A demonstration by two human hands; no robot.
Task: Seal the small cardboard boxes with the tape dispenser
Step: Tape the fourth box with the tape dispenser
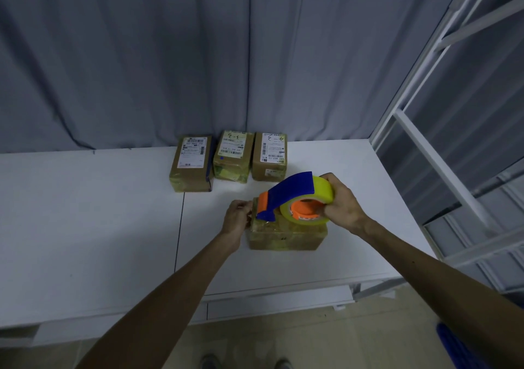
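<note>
Cardboard box (286, 239), closed, contents hidden: my left hand (236, 219) pinches its nine o'clock end. My right hand (343, 202) grips the tape dispenser (286, 194) on top; three more boxes (233, 156) lie at twelve o'clock.

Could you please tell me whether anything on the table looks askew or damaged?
Only slightly: in the back row, the middle box looks rumpled at its near end under wrinkled yellowish tape, and the left box juts a little further forward than its neighbours. Nothing is spilled.
</note>
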